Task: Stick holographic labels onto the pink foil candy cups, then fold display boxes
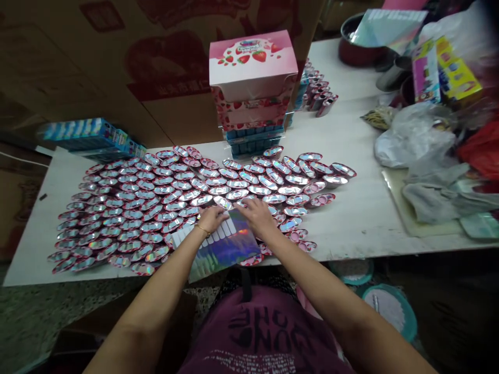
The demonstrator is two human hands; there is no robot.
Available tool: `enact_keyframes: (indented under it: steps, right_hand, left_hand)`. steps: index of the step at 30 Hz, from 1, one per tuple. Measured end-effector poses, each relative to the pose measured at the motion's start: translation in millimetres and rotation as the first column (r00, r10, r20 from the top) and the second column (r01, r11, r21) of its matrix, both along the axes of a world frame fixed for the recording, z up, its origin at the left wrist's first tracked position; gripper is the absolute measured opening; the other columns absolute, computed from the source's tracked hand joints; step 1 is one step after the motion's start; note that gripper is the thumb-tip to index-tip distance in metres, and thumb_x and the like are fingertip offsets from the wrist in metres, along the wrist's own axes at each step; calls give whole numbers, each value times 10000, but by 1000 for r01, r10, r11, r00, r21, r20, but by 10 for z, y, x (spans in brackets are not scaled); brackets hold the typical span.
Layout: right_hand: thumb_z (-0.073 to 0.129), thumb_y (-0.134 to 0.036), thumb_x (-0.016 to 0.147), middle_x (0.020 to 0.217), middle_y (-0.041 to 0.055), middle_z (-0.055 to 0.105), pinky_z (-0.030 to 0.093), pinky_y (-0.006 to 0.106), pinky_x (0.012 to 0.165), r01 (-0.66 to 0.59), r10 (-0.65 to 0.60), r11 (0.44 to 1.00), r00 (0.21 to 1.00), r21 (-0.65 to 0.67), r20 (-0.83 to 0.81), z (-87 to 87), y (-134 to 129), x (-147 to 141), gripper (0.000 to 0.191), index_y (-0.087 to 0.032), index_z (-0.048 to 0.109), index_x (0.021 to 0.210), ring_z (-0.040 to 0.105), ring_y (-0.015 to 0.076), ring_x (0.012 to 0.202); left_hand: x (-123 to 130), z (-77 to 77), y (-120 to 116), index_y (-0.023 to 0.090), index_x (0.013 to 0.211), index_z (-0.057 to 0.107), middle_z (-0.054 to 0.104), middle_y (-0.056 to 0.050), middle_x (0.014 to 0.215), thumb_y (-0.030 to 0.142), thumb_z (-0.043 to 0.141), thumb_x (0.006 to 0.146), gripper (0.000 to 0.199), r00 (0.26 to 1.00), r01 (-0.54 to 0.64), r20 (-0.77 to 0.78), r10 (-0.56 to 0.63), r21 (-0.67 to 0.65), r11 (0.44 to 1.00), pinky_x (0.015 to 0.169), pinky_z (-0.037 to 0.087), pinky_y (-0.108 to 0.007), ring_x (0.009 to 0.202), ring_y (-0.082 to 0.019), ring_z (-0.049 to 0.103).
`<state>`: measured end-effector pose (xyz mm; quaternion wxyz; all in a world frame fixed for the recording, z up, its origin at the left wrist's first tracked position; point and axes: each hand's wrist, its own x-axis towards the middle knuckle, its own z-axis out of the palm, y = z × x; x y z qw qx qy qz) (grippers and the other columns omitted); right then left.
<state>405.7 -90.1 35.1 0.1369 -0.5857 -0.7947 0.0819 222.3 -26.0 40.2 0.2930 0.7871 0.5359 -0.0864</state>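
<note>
A shiny holographic sticker sheet with a row of pale blank strips lies tilted across the packs at the table's front edge. At its upper edge my left hand is closed, fingers bent over the strips. My right hand pinches near the sheet's upper right corner, thumb and fingers together; whether a single sticker is between them is too small to tell. Around both hands stand many small pink-red packs with silvery oval tops, packed closely in rows. Several nearest packs are partly hidden under the sheet and hands.
Strawberry-printed boxes are stacked behind the packs, against a large brown carton. Blue boxes stand at the back left. On the right are plastic bags, a dark red pot and a cutting board. Teal tubs sit below.
</note>
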Motion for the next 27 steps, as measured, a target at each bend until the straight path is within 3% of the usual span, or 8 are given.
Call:
enact_keyframes:
  steps: [8, 11, 14, 17, 20, 23, 25, 27]
  right_hand:
    - [342, -157, 888, 914, 92, 580, 321, 320, 662, -122, 112, 986, 990, 113, 87, -123, -37, -206, 277, -131, 562, 1054, 446, 185, 788]
    - [349, -161, 886, 847, 79, 585, 330, 309, 670, -58, 60, 992, 998, 115, -13, -159, -154, -254, 254, -144, 601, 910, 459, 171, 763]
    - [410, -180, 858, 810, 63, 582, 355, 295, 699, 85, -73, 996, 958, 29, -276, -97, -310, -260, 201, -160, 599, 793, 478, 164, 775]
    - [479, -190, 803, 793, 38, 579, 382, 264, 699, 229, -294, 956, 722, -185, -626, 12, -497, -130, 126, -169, 590, 747, 506, 145, 777]
    - [541, -246, 750, 727, 6, 575, 389, 249, 657, 238, -515, 857, 388, -457, -764, 82, -635, 121, 97, -176, 591, 706, 517, 126, 700]
    - [595, -315, 692, 642, -24, 559, 372, 242, 597, 142, -642, 767, 162, -626, -750, 95, -692, 367, 137, -178, 593, 681, 485, 105, 594]
    - [625, -345, 656, 605, -36, 550, 344, 230, 548, 107, -692, 721, 67, -684, -719, 92, -709, 484, 174, -175, 600, 682, 454, 90, 541]
    - [655, -365, 618, 562, -44, 539, 304, 220, 498, 104, -735, 675, 4, -730, -678, 92, -728, 566, 213, -170, 606, 687, 418, 78, 492]
  left_hand:
    - [56, 82, 31, 171, 669, 602, 607, -3, 677, 385, 491, 771, 262, 989, 145, 34, -145, -11, 989, 610, 274, -248, 691, -145, 522]
    - [39, 41, 77, 174, 631, 597, 599, -5, 639, 403, 489, 774, 291, 977, 214, 6, -214, -21, 977, 610, 276, -253, 666, -150, 527]
    - [14, 21, 160, 190, 635, 616, 623, -22, 676, 378, 514, 768, 252, 958, 278, -78, -276, 7, 961, 674, 310, -284, 723, -178, 552]
    - [30, 51, 178, 225, 819, 656, 644, -60, 909, 294, 557, 745, 142, 964, 264, -80, -254, 163, 951, 789, 337, -358, 908, -236, 545]
    - [180, 100, 0, 220, 1034, 615, 580, -95, 1118, 296, 511, 784, 281, 969, 88, 204, -137, 229, 969, 885, 343, -399, 1059, -247, 487]
    - [446, 88, -342, 188, 1047, 615, 603, -83, 1089, 390, 473, 805, 346, 842, 0, 533, 79, -147, 989, 892, 387, -352, 1036, -213, 519]
    - [617, 31, -567, 166, 1062, 603, 630, -74, 1006, 404, 565, 738, 404, 746, -31, 590, 307, -430, 902, 809, 439, -320, 920, -192, 570]
    - [748, -47, -729, 143, 1078, 584, 637, -54, 888, 351, 667, 643, 490, 667, -87, 567, 483, -585, 807, 701, 458, -282, 762, -150, 583]
